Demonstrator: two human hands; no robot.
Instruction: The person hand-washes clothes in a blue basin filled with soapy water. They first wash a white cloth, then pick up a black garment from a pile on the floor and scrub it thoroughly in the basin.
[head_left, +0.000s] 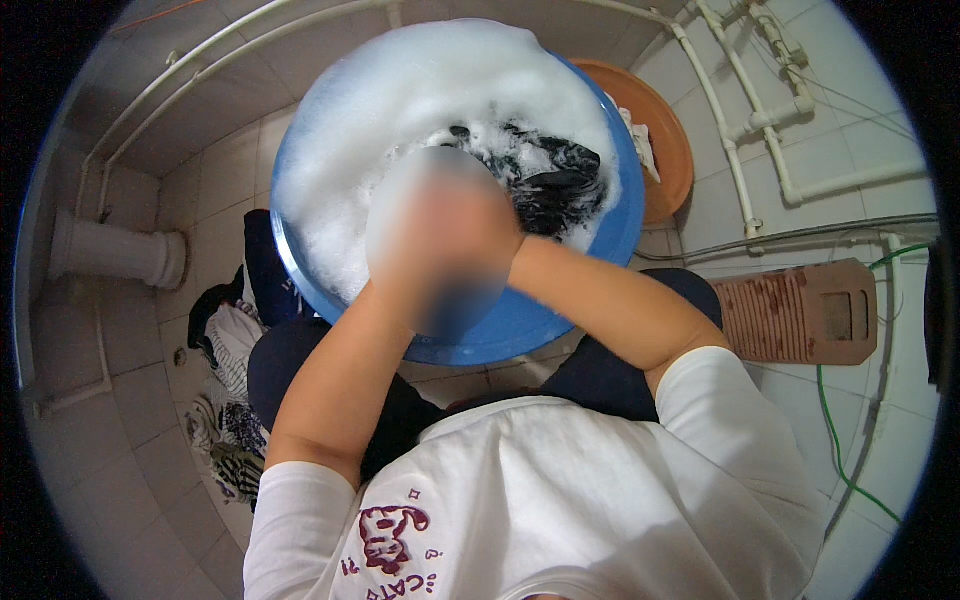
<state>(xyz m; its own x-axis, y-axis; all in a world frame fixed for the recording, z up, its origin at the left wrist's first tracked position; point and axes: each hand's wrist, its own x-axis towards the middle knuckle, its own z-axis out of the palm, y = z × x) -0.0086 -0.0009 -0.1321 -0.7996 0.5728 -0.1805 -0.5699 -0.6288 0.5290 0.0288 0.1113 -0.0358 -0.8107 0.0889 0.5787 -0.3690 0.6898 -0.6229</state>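
A large blue plastic basin (510, 330) full of white suds (390, 82) stands between my knees. Dark wet cloth (555, 184) shows through the foam on the right side of the water. Over the near part of the basin, my left hand (416, 247) and my right hand (487, 225) are close together. A blurred patch covers both hands, so their fingers and anything held in them are hidden. Within the patch, a dark area lies just below the hands; I cannot tell what it is.
An orange basin (671, 150) with white cloth (641, 146) sits behind the blue one. A brown washboard (780, 311) is at the right, near a green hose (832, 427). Piled clothes (232, 345) lie on the tiles at left. White pipes (720, 112) line the walls.
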